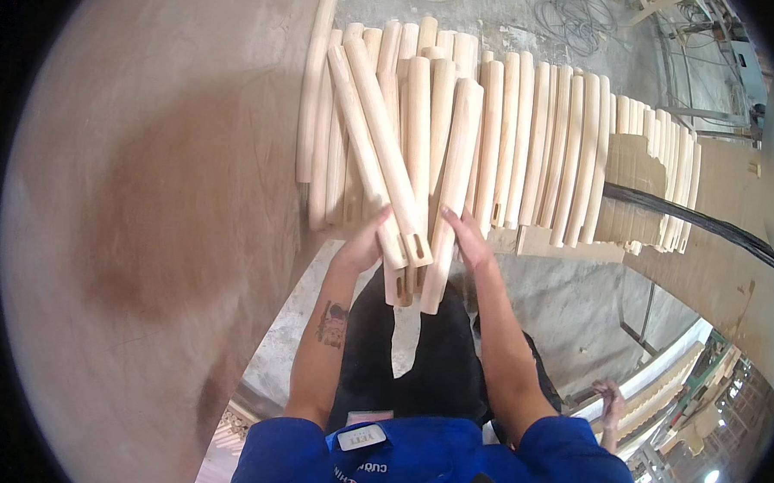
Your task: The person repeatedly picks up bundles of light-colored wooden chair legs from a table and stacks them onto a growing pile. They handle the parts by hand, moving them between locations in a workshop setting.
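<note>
Between my two hands is a bundle of several pale, rounded wooden poles (387,142), their near ends toward my body. Some near ends carry a slot-shaped hole. My left hand (365,242) is wrapped round the left side of the bundle, its fingers mostly hidden under the wood. On the other side, my right hand (471,239) grips a pole (455,193) that leans to the right, thumb on its side. The held poles fan out over a row of similar poles (516,144) lying side by side beyond my hands.
A large brown board (147,188) fills the left. Black cable (699,216) crosses the poles at right, near a cardboard sheet (635,188). Another person's hand (610,405) shows at lower right. Coiled wires (578,21) lie on the floor beyond.
</note>
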A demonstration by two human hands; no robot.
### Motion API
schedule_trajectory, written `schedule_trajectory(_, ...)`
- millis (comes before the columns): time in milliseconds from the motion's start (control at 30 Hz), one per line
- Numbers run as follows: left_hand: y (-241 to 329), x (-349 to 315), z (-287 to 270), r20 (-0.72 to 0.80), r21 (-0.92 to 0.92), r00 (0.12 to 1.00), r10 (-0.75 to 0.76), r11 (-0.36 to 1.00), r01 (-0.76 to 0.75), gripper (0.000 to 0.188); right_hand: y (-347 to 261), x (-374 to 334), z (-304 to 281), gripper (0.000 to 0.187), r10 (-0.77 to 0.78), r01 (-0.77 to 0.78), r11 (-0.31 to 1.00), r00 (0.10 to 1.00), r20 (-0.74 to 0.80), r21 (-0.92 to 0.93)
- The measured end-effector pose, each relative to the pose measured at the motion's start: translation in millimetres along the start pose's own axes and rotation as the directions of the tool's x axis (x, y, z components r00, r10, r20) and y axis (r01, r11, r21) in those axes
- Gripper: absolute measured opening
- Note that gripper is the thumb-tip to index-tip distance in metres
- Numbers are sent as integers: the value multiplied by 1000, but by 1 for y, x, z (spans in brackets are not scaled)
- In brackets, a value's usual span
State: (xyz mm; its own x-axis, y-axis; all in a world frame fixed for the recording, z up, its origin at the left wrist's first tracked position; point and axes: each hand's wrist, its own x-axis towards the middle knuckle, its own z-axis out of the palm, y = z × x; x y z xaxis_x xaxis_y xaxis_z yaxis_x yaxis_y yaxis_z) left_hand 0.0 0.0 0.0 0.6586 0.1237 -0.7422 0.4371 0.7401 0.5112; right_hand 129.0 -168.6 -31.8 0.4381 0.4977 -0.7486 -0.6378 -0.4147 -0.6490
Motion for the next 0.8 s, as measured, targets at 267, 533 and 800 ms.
schedule_trajectory(267, -39, -9, -15, 5, 1, 999, -39, 999, 39, 54, 22, -24, 7, 62, -72, 71, 996, 997, 12, 58)
schedule_trajectory(533, -110, -74, 8, -36, -32, 997, -67, 997, 66, 76, 144, -83, -14, 68, 47, -79, 910, 995, 88, 407)
schedule_trajectory(800, -193, -183, 57, -171, 237, 977, 125, 968, -83, 97, 218, -212, -12, 76, 56, -81, 833, 996, 63, 548)
